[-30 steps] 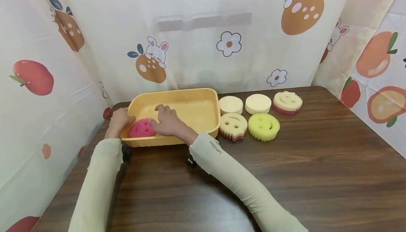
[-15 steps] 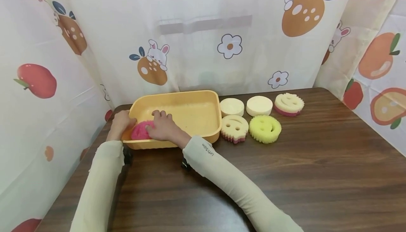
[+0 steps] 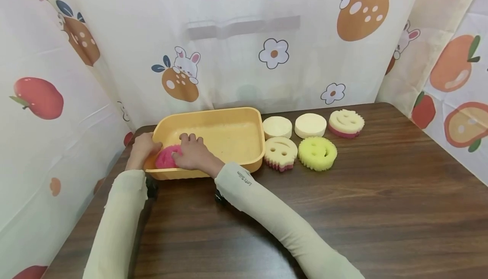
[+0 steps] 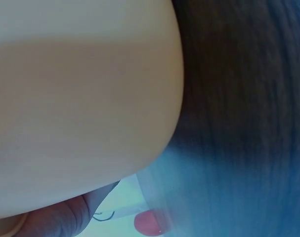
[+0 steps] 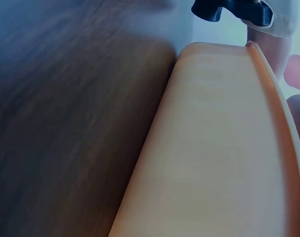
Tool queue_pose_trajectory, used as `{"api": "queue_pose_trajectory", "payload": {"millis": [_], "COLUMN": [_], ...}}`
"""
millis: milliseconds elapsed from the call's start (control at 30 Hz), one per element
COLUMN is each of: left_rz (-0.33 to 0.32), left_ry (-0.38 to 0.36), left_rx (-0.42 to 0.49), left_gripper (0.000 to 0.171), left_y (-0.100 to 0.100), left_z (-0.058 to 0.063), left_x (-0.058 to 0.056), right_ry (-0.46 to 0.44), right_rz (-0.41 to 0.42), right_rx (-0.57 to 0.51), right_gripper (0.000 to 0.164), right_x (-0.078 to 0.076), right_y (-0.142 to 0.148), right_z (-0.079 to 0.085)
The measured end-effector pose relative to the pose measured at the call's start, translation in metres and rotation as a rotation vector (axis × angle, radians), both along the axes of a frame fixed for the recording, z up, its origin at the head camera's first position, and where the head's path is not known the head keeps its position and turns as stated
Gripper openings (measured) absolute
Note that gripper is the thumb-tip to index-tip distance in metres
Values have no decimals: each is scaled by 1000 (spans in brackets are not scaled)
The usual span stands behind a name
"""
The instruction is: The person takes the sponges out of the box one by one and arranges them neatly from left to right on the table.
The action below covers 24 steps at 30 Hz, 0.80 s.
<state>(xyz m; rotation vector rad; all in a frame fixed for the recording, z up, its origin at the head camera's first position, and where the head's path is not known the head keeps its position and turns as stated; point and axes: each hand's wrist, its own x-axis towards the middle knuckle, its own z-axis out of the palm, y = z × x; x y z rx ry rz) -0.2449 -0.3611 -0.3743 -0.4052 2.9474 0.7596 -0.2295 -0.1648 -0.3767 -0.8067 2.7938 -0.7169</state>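
A yellow plastic basin stands at the back left of the table. My left hand grips its left rim, thumb over the inside. In the basin's front left corner lies a pink smiley-face sponge, slightly tilted. My right hand reaches over the front rim and holds the sponge's right side, the thumb on its near part and the fingers behind. That side is hidden by the hand. In the left wrist view the basin's wall covers most of the left hand. The right wrist view shows mostly the basin's front wall.
Right of the basin sit two round cream sponges, a cream-and-pink face sponge, a yellow smiley sponge and another cream-and-pink one. A printed curtain hangs behind the dark wooden table.
My right hand has shifted left onto the pink sponge, covering more of it. My left hand has stayed at the basin's left rim.
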Motion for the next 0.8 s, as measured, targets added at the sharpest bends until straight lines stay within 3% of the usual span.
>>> {"api": "queue_pose_trajectory", "payload": {"millis": [500,800], "left_rz": [14,28], "left_ry": [-13,-23], "left_rx": [-46,-21], "left_gripper": [48,46], "left_y": [-2,-2], "left_z": [0,1], "left_x": [-2,-5], "right_ry": [-75,-115], "right_rz": [33,65], "right_rx": [-1,6], "right_gripper": [65,67], "right_x": [-3,-6], "right_y": [-5,-3], "right_z": [-2,-6]}}
